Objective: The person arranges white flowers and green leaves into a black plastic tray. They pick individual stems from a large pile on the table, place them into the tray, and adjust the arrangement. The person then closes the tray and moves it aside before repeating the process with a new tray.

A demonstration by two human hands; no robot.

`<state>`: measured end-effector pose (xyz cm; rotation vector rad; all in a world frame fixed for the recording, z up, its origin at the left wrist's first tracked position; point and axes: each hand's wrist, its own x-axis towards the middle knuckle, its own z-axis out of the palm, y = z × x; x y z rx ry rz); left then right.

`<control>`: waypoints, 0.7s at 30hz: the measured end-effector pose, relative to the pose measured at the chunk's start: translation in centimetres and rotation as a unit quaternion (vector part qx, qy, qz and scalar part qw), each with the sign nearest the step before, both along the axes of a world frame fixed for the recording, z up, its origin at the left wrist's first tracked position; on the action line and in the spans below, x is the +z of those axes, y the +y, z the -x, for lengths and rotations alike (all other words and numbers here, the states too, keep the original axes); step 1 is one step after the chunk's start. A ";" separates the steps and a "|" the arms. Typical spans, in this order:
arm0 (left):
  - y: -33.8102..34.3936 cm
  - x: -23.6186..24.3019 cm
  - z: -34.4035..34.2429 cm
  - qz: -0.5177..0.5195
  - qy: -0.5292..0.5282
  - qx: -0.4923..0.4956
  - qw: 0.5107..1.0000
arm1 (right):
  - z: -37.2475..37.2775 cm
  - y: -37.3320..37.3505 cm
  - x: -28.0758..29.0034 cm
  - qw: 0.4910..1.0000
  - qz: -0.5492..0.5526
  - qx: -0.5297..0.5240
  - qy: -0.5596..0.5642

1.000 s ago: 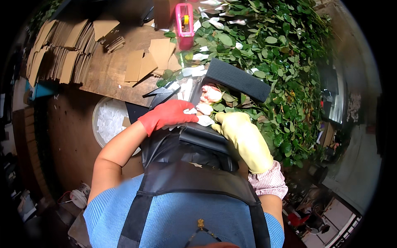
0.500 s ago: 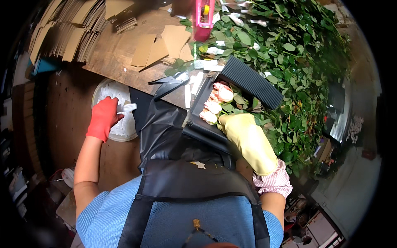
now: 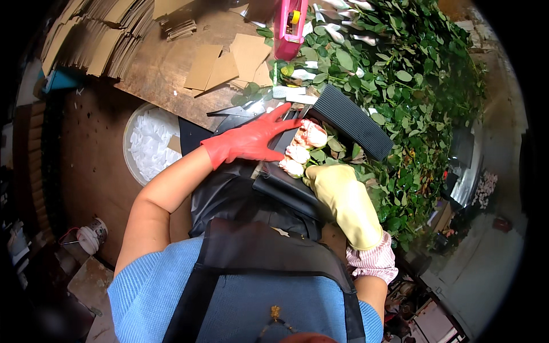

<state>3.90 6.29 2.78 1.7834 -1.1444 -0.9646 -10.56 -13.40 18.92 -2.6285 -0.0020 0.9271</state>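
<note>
My left hand (image 3: 257, 134), in a red rubber glove, reaches across to the table edge with its fingers spread. Its fingertips are at the left side of several pale pink roses (image 3: 297, 153), and nothing shows in its grasp. The roses lie side by side on a black holder (image 3: 291, 191) with a ridged black flap (image 3: 354, 123) over their far side. My right hand (image 3: 340, 194), in a yellow glove, is closed at the near side of the blooms, around their stems; its fingertips are partly hidden. Dark scissors (image 3: 231, 117) lie partly behind my left hand.
A round tub (image 3: 130, 154) of white sleeves stands left, below the wooden table (image 3: 154, 74). Cardboard pieces (image 3: 200, 66) and a pink tape dispenser (image 3: 287, 34) lie at the back. Leafy stems (image 3: 406, 114) with white-netted blooms are heaped right.
My left hand has left the tub of white sleeves and swung right to the roses, its fingers now spread. My right hand stays at the stems.
</note>
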 end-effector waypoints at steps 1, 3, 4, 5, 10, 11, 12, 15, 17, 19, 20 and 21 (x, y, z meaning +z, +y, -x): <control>0.0 0.1 0.0 -0.003 0.011 -0.005 1.000 | 0.1 0.0 0.0 1.000 0.001 -0.001 0.001; -0.2 -0.8 0.1 0.013 0.025 -0.005 1.000 | -0.1 0.0 -0.1 1.000 0.004 0.002 0.004; -0.4 -0.9 0.1 0.022 0.032 -0.008 0.999 | 0.0 0.0 -0.1 1.000 0.007 0.001 0.006; -0.4 -0.8 0.1 0.014 0.046 -0.008 0.999 | -0.2 0.0 -0.2 1.000 0.009 0.004 0.007; -1.8 0.7 0.7 -0.053 0.112 0.014 0.992 | -1.4 0.0 -0.5 0.999 0.029 0.031 0.029; -2.1 1.0 1.5 -0.067 0.089 0.030 0.993 | -1.5 0.0 -0.6 0.998 0.036 0.041 0.037; -2.3 -1.0 2.5 -0.032 -0.017 0.033 0.999 | -1.8 -0.1 -0.6 0.997 0.040 0.049 0.048; -2.4 -0.4 2.0 -0.020 0.082 0.028 0.996 | 0.3 -1.5 -3.3 0.994 -0.004 -0.088 0.072; -2.5 -1.2 2.2 -0.049 0.019 0.023 0.998 | 1.5 -1.6 -2.5 0.981 -0.034 -0.114 -0.155; -2.7 -1.7 2.1 -0.010 0.035 0.013 0.999 | 1.7 -1.1 -4.7 0.976 0.038 -0.101 -0.191; -2.4 -1.6 2.2 -0.019 0.031 0.026 0.999 | 1.4 -1.4 -7.1 0.983 0.040 -0.078 -0.163; -2.4 -1.2 2.2 -0.017 0.033 0.025 0.999 | 1.4 -1.2 -7.9 0.987 0.058 -0.066 -0.131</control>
